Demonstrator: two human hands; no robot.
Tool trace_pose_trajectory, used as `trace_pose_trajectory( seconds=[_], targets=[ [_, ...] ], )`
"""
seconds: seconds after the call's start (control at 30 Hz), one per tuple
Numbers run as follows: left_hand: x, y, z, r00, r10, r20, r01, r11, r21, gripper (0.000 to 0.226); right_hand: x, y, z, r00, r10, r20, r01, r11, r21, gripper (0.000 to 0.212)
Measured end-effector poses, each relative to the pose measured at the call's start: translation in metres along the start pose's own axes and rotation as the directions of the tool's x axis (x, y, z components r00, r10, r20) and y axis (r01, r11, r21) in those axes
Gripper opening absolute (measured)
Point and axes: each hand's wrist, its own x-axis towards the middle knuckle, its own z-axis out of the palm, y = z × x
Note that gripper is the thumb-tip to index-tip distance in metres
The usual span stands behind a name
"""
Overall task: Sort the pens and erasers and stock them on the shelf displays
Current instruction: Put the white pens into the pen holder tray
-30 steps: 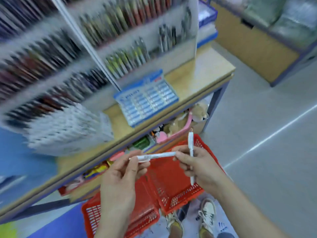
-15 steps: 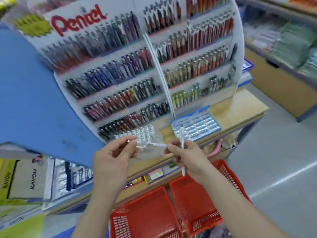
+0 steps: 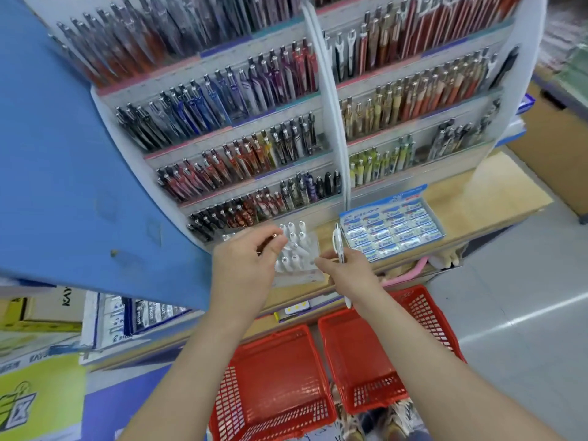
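My left hand (image 3: 246,261) has curled fingers pinching the end of a white pen (image 3: 294,247), which lies over a clear tray of white pens (image 3: 297,265) on the wooden shelf. My right hand (image 3: 345,270) grips a second white pen (image 3: 338,241) upright, its tip hanging below the palm. Just right of it sits a blue box of erasers (image 3: 393,226). Behind both hands rises the tiered pen display rack (image 3: 331,128), filled with rows of coloured pens.
Two red mesh baskets (image 3: 273,386) (image 3: 426,310) stand on the floor below my arms. A blue board (image 3: 79,154) leans at the left, over packaged stock on a lower shelf. The wooden shelf top (image 3: 486,189) runs right to grey floor.
The view has swung up from the baskets to the rack. Both hands rose to the shelf. The left hand carried its pen away from the right hand to the clear tray.
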Motion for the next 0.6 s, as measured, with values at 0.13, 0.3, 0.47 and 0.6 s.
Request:
trace_pose_trajectory(
  seconds=[0.13,0.3,0.47,0.6],
  targets=[
    [0.007,-0.01,0.016,0.999,0.032,0.043,-0.034,0.998,0.046,0.006,0.007,0.006,-0.004,0.999,0.023,0.025,-0.024,0.999,0.03,0.022],
    [0.014,-0.015,0.029,0.992,0.074,0.1,-0.087,0.987,0.133,0.009,0.007,0.007,-0.008,0.998,0.037,0.058,-0.041,0.997,0.062,0.025],
    [0.018,-0.019,0.039,0.984,0.082,0.155,-0.11,0.977,0.182,0.011,0.007,0.006,-0.009,0.996,0.05,0.067,-0.055,0.996,0.069,0.027],
    [0.02,-0.023,0.044,0.979,0.057,0.196,-0.106,0.964,0.246,0.011,0.004,0.004,-0.01,0.996,0.049,0.078,-0.055,0.996,0.077,0.025]
  ],
)
